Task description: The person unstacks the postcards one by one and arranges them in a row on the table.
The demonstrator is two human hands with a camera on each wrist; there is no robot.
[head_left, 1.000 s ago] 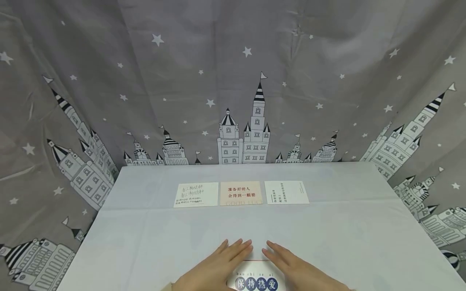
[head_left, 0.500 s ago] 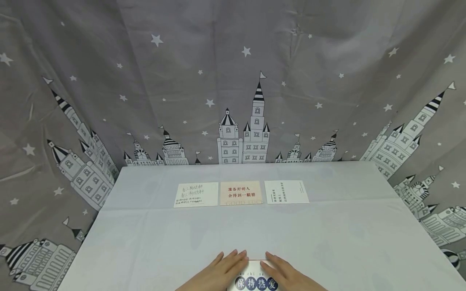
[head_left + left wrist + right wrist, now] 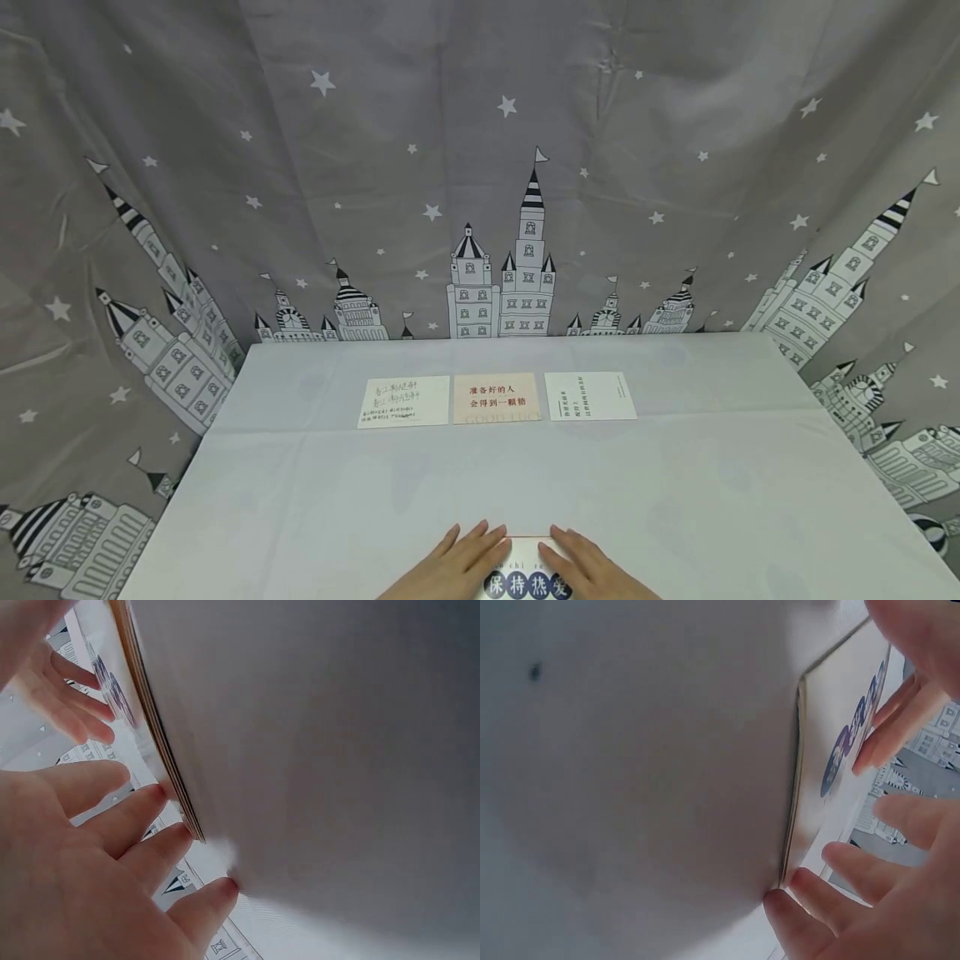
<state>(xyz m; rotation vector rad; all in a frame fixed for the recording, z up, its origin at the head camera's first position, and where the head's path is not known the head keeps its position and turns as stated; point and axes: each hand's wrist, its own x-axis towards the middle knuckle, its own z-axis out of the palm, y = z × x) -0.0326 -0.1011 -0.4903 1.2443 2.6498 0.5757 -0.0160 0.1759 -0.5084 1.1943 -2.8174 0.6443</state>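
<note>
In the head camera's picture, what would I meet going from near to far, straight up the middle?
The card with blue circles → the cream card with red writing → the grey castle-print curtain.

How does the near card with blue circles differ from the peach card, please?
The near card shows white characters in blue circles; the peach card has red ones without circles. The left hand and right hand partly cover the near card; nothing covers the peach card. Both bear Chinese characters.
</note>
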